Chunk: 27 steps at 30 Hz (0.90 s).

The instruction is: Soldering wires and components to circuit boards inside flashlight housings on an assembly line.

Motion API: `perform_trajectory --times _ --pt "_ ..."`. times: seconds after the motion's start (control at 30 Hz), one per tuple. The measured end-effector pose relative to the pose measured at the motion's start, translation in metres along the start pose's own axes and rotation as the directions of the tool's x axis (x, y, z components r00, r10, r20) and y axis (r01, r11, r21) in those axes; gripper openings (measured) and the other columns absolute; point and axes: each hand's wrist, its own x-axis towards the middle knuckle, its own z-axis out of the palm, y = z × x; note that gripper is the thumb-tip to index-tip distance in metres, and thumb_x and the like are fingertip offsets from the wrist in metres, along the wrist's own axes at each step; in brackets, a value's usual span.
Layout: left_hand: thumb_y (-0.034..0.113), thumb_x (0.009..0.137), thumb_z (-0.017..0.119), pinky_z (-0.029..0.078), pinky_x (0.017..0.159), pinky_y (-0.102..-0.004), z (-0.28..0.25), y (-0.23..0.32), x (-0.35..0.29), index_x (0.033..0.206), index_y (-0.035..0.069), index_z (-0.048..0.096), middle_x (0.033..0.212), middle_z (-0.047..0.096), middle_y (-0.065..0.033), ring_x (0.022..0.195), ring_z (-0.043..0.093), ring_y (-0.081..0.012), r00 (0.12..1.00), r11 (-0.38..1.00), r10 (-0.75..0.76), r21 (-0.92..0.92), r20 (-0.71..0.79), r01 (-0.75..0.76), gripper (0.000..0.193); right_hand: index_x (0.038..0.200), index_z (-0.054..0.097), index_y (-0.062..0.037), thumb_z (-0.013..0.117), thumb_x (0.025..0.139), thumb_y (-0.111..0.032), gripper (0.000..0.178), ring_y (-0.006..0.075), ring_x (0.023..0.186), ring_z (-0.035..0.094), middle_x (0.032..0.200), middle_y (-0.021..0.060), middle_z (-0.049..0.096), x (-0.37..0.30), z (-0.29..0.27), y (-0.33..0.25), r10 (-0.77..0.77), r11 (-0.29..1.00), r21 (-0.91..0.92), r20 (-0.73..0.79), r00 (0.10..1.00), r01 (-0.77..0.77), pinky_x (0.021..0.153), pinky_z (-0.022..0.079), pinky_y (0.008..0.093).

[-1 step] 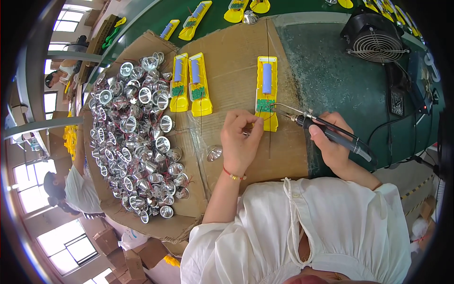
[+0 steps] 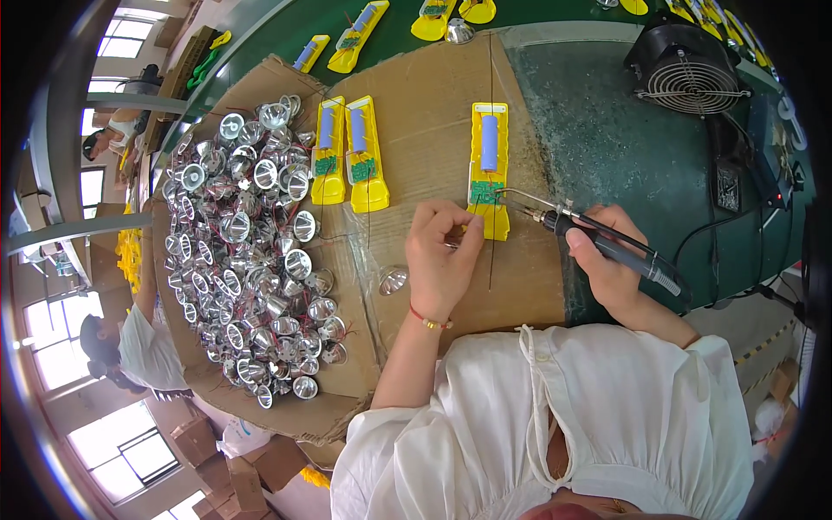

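Note:
A yellow flashlight housing (image 2: 490, 227) lies on the cardboard in front of me, with a blue-violet battery cell (image 2: 489, 143) and a green circuit board (image 2: 484, 192) in it. My right hand (image 2: 609, 260) is closed round a soldering iron (image 2: 620, 253). The iron's tip and the thin curved metal tube beside it reach the board's right edge. My left hand (image 2: 442, 251) is pinched beside the housing's lower left edge; a small shiny bit shows between its fingers, too hidden to name. Left of that hand lies a loose silver reflector cup (image 2: 393, 280).
A large heap of silver reflector cups (image 2: 260, 269) with wires fills the cardboard's left side. Two yellow housings (image 2: 367, 195) lie beside it; several more line the far edge. A black fan (image 2: 693, 82) stands far right, near a dark box (image 2: 774, 165) with a red light.

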Motion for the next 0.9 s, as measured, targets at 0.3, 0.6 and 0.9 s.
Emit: perform_trajectory --times 0.3,0.6,0.9 --pt "0.001 0.075 0.066 0.047 0.055 -0.0242 -0.001 0.003 0.002 0.078 -0.003 0.062 0.083 0.055 -0.0085 0.062 0.056 -0.0138 0.999 0.997 0.004 0.076 0.041 -0.007 0.006 0.079 0.054 -0.0017 0.067 0.079 -0.007 0.014 0.0035 0.055 0.048 0.064 0.0006 0.056 0.000 0.002 0.002 -0.044 0.999 0.003 0.037 0.998 0.044 0.049 0.039 0.0199" --pt "0.003 0.076 0.066 0.042 0.058 -0.0223 0.000 0.004 0.002 0.076 -0.003 0.060 0.080 0.055 -0.0052 0.067 0.052 -0.0103 0.999 0.998 -0.031 0.064 0.036 0.028 0.008 0.084 0.054 -0.0017 0.064 0.082 -0.007 0.013 0.0037 0.058 0.049 0.066 0.0005 0.056 -0.004 -0.004 -0.004 -0.009 1.000 -0.006 -0.048 0.999 0.008 0.051 0.040 0.0199" --pt "0.002 0.076 0.066 0.042 0.057 -0.0220 -0.002 0.004 0.005 0.076 -0.002 0.060 0.080 0.055 -0.0048 0.065 0.052 -0.0094 0.999 0.995 -0.018 0.103 0.046 0.013 0.007 0.085 0.053 -0.0011 0.064 0.082 -0.007 0.013 0.0061 0.060 0.053 0.068 0.0035 0.058 -0.003 -0.016 0.003 0.044 0.997 0.070 -0.066 0.997 -0.040 0.054 0.042 0.0203"
